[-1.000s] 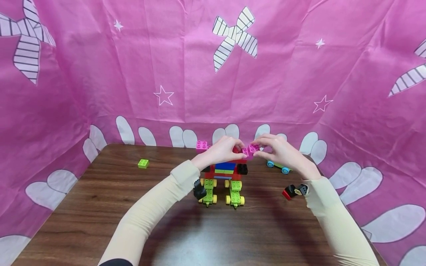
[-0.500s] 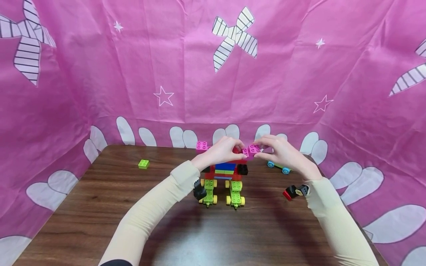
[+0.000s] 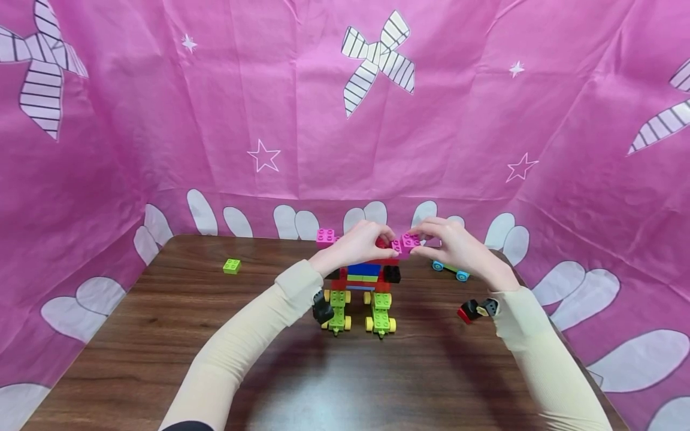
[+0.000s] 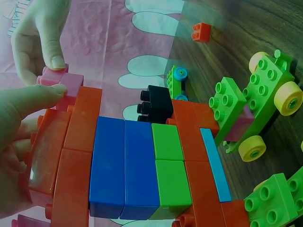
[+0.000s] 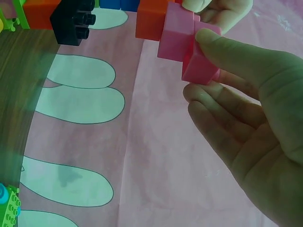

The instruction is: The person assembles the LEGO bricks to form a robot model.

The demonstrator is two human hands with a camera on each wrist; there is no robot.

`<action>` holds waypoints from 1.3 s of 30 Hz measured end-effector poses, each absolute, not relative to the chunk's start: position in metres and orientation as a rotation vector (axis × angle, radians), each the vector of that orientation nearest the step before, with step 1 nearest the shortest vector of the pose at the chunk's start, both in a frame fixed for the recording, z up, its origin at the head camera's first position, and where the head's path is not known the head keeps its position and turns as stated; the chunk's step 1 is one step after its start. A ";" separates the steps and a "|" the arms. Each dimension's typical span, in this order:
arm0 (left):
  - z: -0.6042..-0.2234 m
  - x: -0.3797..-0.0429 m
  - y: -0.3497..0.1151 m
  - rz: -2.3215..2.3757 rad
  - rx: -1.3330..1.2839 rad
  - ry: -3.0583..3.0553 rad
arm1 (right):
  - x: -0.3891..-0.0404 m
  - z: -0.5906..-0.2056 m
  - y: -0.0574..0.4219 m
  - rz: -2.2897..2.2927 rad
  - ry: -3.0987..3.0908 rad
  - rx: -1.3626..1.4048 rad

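Note:
A figure of toy building blocks (image 3: 363,269) stands upright mid-table, with a red and blue body, black bricks at its sides and green wheeled bases (image 3: 381,320) as feet. My left hand (image 3: 363,239) grips its top; in the left wrist view its fingers go behind the red bricks (image 4: 47,156) and its thumb lies on a pink brick. My right hand (image 3: 450,240) pinches the outer pink brick (image 5: 201,66) between thumb and fingers. That brick sits against the inner pink brick (image 5: 176,33) at the figure's shoulder. Another pink brick (image 3: 326,237) tops the opposite shoulder.
A lime green brick (image 3: 232,266) lies at the left on the wooden table (image 3: 178,311). Behind my right hand is a green wheeled base (image 3: 451,270) with blue wheels. A loose red brick (image 4: 202,32) lies at the right. Pink cloth (image 3: 334,149) surrounds the table's back and sides.
Hardly anything differs. Both hands keep their hold at the figure's shoulder, and the right fingers shift only slightly on the outer pink brick.

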State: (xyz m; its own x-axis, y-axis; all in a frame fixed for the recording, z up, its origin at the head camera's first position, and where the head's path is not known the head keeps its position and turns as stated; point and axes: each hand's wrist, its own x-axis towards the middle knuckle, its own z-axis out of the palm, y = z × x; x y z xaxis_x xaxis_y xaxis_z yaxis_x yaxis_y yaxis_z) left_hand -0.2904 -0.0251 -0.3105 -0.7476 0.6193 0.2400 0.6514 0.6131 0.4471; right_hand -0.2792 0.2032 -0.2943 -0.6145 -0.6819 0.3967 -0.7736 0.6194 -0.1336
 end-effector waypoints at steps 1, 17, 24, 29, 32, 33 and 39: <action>-0.310 -0.290 -0.025 -0.802 -1.091 -2.765 | -0.279 -0.294 0.203 0.424 -2.537 1.175; -0.310 -0.290 -0.028 -0.766 -1.080 -2.767 | -0.278 -0.296 0.201 0.482 -2.546 1.139; -0.302 -0.287 -0.034 -0.668 -1.097 -2.804 | -0.279 -0.298 0.202 0.494 -2.534 1.143; -0.295 -0.285 -0.045 -0.585 -1.061 -2.800 | -0.278 -0.299 0.203 0.537 -2.540 1.143; -0.291 -0.283 -0.053 -0.564 -1.039 -2.798 | -0.277 -0.300 0.204 0.554 -2.543 1.145; -0.290 -0.282 -0.056 -0.563 -1.035 -2.796 | -0.277 -0.300 0.204 0.556 -2.544 1.146; -0.287 -0.280 -0.071 -0.656 -1.016 -2.787 | -0.276 -0.302 0.207 0.554 -2.533 1.155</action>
State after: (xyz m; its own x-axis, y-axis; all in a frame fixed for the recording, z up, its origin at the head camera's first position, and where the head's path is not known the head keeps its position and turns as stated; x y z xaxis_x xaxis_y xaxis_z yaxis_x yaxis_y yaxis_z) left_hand -0.2802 -0.0715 -0.2872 -0.7715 0.5897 0.2387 0.6343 0.6838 0.3607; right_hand -0.2757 0.2074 -0.3023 -0.6308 -0.6513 0.4217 -0.7678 0.6022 -0.2186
